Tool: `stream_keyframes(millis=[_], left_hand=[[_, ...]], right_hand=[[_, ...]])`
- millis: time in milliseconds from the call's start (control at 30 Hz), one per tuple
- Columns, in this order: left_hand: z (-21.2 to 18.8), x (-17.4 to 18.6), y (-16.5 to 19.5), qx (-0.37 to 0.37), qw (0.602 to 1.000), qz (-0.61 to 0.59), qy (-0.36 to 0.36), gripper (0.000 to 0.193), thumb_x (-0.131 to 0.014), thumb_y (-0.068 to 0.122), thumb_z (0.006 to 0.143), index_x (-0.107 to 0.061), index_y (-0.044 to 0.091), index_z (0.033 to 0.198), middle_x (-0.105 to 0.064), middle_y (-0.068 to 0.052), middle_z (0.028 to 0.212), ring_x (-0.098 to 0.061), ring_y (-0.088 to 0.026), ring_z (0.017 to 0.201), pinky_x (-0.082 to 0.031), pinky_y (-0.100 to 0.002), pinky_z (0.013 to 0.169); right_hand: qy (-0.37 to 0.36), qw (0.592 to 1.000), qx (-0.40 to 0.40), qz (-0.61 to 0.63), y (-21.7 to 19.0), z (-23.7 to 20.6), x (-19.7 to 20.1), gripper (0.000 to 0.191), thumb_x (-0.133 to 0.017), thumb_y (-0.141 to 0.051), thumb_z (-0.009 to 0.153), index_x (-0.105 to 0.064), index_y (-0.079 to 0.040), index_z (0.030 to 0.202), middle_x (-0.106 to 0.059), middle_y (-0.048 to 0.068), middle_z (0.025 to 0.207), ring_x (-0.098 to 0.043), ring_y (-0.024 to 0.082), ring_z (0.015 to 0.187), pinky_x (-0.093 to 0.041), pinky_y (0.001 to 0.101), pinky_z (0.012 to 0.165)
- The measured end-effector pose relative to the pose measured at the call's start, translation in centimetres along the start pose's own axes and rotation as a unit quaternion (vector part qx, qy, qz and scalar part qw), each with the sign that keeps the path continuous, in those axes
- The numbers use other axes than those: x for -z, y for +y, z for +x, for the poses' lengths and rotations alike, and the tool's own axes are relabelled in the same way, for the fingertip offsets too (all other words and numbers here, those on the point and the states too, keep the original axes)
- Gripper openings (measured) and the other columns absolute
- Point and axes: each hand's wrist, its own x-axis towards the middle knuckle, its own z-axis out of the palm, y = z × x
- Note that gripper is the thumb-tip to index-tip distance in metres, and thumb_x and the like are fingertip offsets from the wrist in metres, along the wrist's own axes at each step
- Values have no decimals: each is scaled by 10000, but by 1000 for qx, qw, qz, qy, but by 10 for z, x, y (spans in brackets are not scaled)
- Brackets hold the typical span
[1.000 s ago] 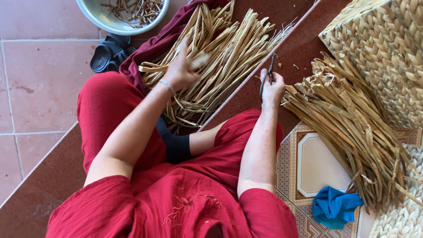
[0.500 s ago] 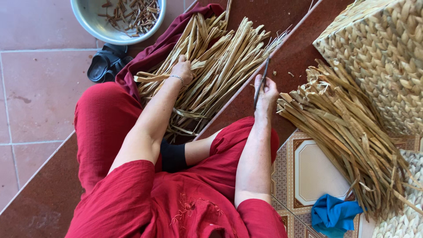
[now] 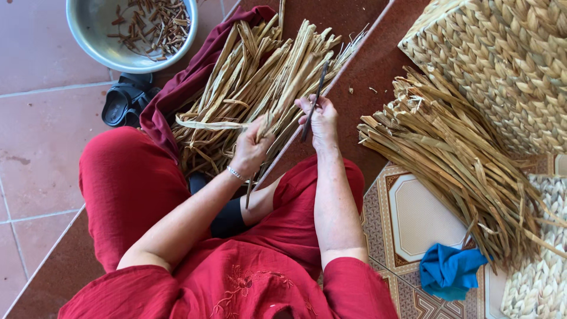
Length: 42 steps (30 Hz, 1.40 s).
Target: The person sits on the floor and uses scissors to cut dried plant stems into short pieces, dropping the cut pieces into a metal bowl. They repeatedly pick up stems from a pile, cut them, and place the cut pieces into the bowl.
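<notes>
1. A round metal bowl (image 3: 100, 35) is seen at the top left – short brown stalk scraps are heaped inside it.
2. A pair of dark sandals (image 3: 124, 100) is set on the pink floor tiles (image 3: 41, 136), just below the bowl.
3. A dark red cloth (image 3: 177, 94) is spread on the floor beside the sandals.
4. A woven basket (image 3: 502, 65) fills the top right corner.
5. A crumpled blue cloth (image 3: 449, 272) is laid on a patterned tile (image 3: 413, 218) at the lower right – a plaited mat (image 3: 540, 283) is seen just beside it.
</notes>
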Motion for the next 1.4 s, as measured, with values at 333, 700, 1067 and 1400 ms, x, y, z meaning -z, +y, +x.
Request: stream_keyframes(millis=[333, 700, 1067, 1400], left_hand=[[-4, 1, 13, -9, 998, 10, -60, 255, -677, 94, 1013, -686, 46, 1264, -680, -94, 1301, -659, -187, 1158, -554, -291, 986], [73, -16, 44, 41, 983, -169, -66, 202, -766, 171, 983, -700, 21, 1103, -633, -20, 972, -608, -77, 846, -528, -249, 709], [72, 6, 50, 124, 955, -263, -58, 114, -696, 147, 1028, -706, 35, 1049, -647, 52, 826, -556, -14, 715, -461, -197, 600], [72, 12, 49, 157, 962, -220, -44, 138, -757, 140, 938, -700, 40, 1015, -662, 22, 751, -602, -43, 627, -496, -204, 550]], right_hand=[[-55, 983, 65, 161, -12, -24, 10, 443, -838, 45, 775, -564, -73, 1102, -630, 8, 849, -617, 110, 601, -522, 245, 528], [-226, 960, 105, 129, -18, -52, -7, 556, -822, -347, 892, -543, -75, 1288, -698, 37, 939, -580, 69, 636, -495, 206, 531], [-216, 964, 131, -82, -23, -69, -15, 888, -379, -717, 1020, -448, 13, 1521, -643, 25, 998, -588, 60, 760, -519, 212, 626], [-145, 899, 282, -303, -18, -84, -23, 693, -354, -630, 1093, -582, -44, 1383, -541, -9, 801, -557, 85, 686, -481, 264, 616]])
